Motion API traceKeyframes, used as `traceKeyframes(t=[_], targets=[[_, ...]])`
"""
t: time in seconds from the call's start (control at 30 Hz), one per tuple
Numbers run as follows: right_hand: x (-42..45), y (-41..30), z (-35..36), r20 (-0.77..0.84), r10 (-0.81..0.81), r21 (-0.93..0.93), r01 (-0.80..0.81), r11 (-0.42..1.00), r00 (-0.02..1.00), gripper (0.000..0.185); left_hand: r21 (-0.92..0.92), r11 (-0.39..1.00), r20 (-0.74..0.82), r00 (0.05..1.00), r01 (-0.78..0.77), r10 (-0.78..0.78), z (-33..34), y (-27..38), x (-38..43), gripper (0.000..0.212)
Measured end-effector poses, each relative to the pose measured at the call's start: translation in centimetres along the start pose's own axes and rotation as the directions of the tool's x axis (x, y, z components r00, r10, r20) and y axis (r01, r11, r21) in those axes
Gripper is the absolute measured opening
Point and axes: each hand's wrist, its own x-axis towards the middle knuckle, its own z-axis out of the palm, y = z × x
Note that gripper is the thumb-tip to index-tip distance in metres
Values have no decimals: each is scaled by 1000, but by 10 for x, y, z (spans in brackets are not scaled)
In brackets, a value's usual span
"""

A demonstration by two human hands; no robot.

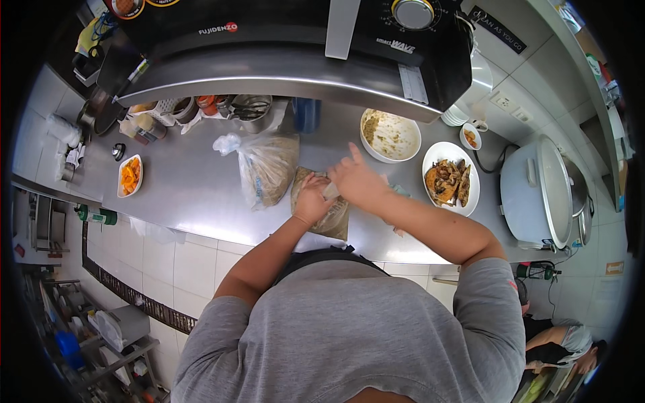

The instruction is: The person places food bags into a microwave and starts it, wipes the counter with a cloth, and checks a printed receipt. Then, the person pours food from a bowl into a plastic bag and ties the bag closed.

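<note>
A clear plastic bag [332, 224] with a brownish-green filling lies on the steel counter [201, 201] in front of me. My left hand [313, 198] grips its upper part. Close beside it, my right hand [359, 180] pinches at the bag's gathered top, index finger raised and pointing away from me. Whitish plastic shows between the two hands; the fingertips there are partly hidden. To the left stands a larger knotted plastic bag [269, 166] with tan contents. Beyond my right hand is a white bowl [403, 138] with beige residue on its inside.
An oval plate [472, 194] of browned fried food and a small bowl of orange pieces [469, 137] stand to the right, before a large rice cooker [524, 191]. A dish of orange slices [130, 176] sits left. Overhead juts a steel shelf [282, 85] with a microwave [292, 30]. Another person [559, 345] bends at lower right.
</note>
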Motion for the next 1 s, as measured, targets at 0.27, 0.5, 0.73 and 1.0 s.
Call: traceKeyframes(t=[0.27, 0.5, 0.73, 1.0], targets=[[-55, 52, -37, 238, 72, 559, -197, 805, 969, 13, -61, 977, -210, 959, -207, 190, -79, 50, 26, 19], [-131, -1, -25, 354, 60, 512, -140, -848, 933, 18, -484, 853, -215, 972, -195, 100, -89, 120, 85, 12], [-37, -45, 3, -439, 13, 128, 77, -989, 898, 13, -928, 364, -38, 992, -80, 121, -130, 211, 88, 11], [-62, 64, 64, -17, 284, 942, 111, -318, 959, 18, -714, 635, 143, 949, 296, -281, -85, 141, 58, 6]])
